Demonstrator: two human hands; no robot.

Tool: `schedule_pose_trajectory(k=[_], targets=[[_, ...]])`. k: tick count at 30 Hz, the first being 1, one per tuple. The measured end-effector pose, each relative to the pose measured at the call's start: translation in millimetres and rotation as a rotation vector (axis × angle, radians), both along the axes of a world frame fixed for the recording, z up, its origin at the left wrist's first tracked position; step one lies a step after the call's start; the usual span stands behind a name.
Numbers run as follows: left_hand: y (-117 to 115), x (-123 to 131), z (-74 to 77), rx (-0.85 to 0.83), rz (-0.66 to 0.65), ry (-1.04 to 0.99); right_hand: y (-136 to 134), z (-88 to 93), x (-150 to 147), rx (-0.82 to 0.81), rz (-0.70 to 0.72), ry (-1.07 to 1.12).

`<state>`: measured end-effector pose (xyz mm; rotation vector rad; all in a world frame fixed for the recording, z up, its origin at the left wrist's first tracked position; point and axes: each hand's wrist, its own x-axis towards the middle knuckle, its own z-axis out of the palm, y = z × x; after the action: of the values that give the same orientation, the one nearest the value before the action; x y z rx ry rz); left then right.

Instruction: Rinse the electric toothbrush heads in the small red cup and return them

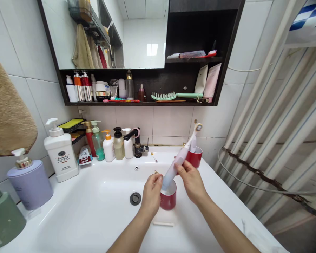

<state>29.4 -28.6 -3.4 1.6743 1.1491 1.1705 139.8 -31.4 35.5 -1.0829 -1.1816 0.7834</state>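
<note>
While the left hand (153, 192) pinches the edge of a red cup (168, 202) nearer and right of the black faucet (137, 144), the right hand (191, 180) grips a pale electric toothbrush (176, 166) between thumb and fingers, its lower end at that cup's mouth, also right of the faucet.

two hands (152, 192) (192, 180), two cups (168, 201) (196, 160), one held toothbrush (180, 155)
</note>
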Motion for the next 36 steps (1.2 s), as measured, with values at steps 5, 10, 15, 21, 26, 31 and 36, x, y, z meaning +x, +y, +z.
schedule_pose_trajectory(k=[5, 10, 15, 21, 26, 31, 36], targets=[[2, -1, -23.4, 0.101, 0.009, 0.278, 18, -21.9, 10, -0.014, -0.085, -0.155], [6, 5, -39.1, 0.144, -0.020, 0.475, 27, -50.4, 7, -0.079, -0.029, -0.461], [11, 10, -31.6, 0.228, -0.034, 0.563, 33, -55.3, 11, -0.084, -0.066, -0.638], [46, 31, 3.8, 0.360, -0.055, 0.637, 69, -28.2, 37, -0.083, -0.201, -0.656], [91, 62, 26.2, 0.420, -0.033, 0.658, 114, -0.9, 59, -0.085, -0.282, -0.715], [122, 83, 24.1, 0.417, -0.020, 0.670, 146, 1.4, 69, -0.129, -0.353, -0.778], [140, 94, 18.5, 0.385, -0.004, 0.644, 167, -2.8, 76, -0.163, -0.391, -0.814]])
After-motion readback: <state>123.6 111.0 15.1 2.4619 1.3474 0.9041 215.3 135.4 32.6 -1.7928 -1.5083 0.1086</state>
